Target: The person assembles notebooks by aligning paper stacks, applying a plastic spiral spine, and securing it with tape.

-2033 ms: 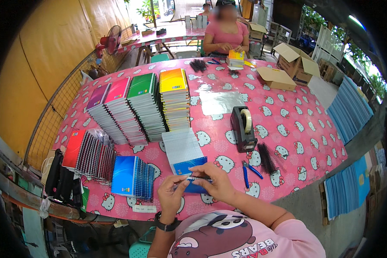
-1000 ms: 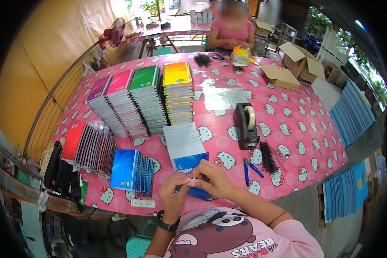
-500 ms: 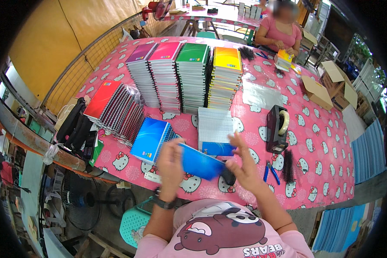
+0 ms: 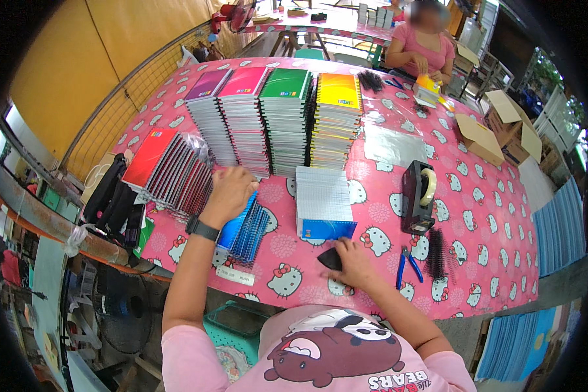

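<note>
My left hand (image 4: 230,191) is at the far end of a leaning pile of small blue spiral notebooks (image 4: 249,228). Its fingers curl over the top blue cover, and the fingertips are partly hidden. Low over the near table, my right hand (image 4: 351,262) has its thumb and fingers around a small black wedge-shaped object (image 4: 331,260), whose kind I cannot make out. Just beyond that hand lies a stack of white lined sheets (image 4: 323,196) with a blue cover (image 4: 328,229) at its near end.
Tall stacks of purple, pink, green (image 4: 286,85) and yellow notebooks (image 4: 338,90) stand behind; red notebooks (image 4: 151,157) lean at left. Rightward are a tape dispenser (image 4: 417,199), blue-handled pliers (image 4: 408,264), black binding coils (image 4: 437,253) and clear plastic (image 4: 393,145). A person (image 4: 424,49) works across the table.
The blue notebook held between both hands has gone to the left pile with my left hand, which moved left and away from me. My right hand came down onto the black object.
</note>
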The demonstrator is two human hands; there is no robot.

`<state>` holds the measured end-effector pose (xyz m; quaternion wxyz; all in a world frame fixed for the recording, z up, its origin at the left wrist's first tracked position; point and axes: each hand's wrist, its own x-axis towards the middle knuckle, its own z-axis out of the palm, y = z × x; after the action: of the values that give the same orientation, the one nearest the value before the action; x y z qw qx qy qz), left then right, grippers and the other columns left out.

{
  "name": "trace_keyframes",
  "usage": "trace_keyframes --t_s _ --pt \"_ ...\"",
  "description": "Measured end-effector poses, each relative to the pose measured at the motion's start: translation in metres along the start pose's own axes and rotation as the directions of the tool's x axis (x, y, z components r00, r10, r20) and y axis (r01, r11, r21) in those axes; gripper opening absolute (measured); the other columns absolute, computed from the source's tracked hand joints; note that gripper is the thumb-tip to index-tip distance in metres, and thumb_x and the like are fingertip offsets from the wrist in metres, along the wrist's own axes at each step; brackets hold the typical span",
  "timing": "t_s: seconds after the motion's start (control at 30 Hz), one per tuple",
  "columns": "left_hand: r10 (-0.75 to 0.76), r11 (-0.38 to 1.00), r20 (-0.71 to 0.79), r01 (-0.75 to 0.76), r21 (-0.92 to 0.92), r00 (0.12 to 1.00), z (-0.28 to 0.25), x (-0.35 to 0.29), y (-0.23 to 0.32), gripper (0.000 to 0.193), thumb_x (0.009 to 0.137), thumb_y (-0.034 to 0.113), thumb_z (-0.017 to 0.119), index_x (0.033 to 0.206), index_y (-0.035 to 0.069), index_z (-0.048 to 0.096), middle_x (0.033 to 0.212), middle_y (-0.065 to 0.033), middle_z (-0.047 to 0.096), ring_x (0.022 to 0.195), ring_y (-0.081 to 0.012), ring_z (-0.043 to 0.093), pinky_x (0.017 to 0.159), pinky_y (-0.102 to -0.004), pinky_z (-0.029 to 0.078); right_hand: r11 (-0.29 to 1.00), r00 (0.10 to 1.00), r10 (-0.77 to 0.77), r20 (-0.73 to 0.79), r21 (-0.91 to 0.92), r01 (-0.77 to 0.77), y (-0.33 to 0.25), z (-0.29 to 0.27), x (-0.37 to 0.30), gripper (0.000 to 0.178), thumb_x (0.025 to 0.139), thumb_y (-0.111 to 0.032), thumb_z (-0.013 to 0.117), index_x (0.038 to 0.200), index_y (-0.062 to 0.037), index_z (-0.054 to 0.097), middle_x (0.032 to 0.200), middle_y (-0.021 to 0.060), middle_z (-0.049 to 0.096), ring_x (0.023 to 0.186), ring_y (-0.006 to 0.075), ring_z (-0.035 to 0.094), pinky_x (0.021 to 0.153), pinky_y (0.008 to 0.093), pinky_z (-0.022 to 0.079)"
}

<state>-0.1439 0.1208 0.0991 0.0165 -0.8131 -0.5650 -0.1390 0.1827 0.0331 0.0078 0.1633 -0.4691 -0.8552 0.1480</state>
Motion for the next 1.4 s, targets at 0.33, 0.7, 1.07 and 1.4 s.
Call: trace_keyframes --t_s 0.33,0.7,1.07,1.4 --pt "-0.525 0.851 -0.056 0.524 -0.036 0.849 -0.015 -0.078 0.043 0.093 0.063 0.052 0.072 0.136 0.008 0.035 0.138 -0.0219 0.034 0.122 -0.0408 0.037 0.098 -0.0523 0.031 0.962 0.950 0.269 -0.162 0.103 -0.254 0.068 -0.036 -0.009 0.055 0.063 -0.016 0.069 0.111 -0.0015 0.049 0.104 0.0206 0.050 0.098 0.0386 0.050 0.085 0.0435 0.043" --pt "-0.596 0.791 -0.314 0.608 -0.068 0.739 0.009 -0.093 0.053 0.081 0.066 0.051 0.071 0.126 0.004 0.044 0.133 -0.0204 0.040 0.123 -0.0389 0.036 0.101 -0.0507 0.027 0.994 0.928 -0.098 -0.360 0.019 0.112 0.042 -0.022 0.048 0.044 0.068 -0.012 0.067 0.110 -0.0067 0.056 0.111 0.0128 0.054 0.101 0.0322 0.050 0.090 0.0415 0.037" --pt "-0.206 0.771 -0.516 -0.186 -0.609 0.831 0.025 -0.063 0.140 0.065 0.069 0.009 0.073 0.126 0.005 0.043 0.131 -0.0179 0.043 0.122 -0.0338 0.039 0.103 -0.0428 0.029 0.987 0.868 -0.115 -0.483 0.045 0.156 0.041 -0.024 0.050 0.025 0.067 -0.002 0.067 0.090 -0.0070 0.061 0.080 0.0072 0.058 0.080 0.0274 0.053 0.074 0.0379 0.041" --pt "-0.375 0.325 0.029 0.161 -0.932 0.927 0.171 -0.076 0.155 0.046 0.072 -0.005 0.063 0.114 0.002 0.044 0.106 -0.0119 0.054 0.098 -0.0197 0.053 0.080 -0.0292 0.045 0.409 0.915 0.394 -0.086 0.908 -0.091 0.014 0.021 0.004 0.024 0.086 -0.016 0.061 0.106 -0.0041 0.056 0.091 0.0009 0.056 0.084 0.0086 0.051 0.077 0.0239 0.041"
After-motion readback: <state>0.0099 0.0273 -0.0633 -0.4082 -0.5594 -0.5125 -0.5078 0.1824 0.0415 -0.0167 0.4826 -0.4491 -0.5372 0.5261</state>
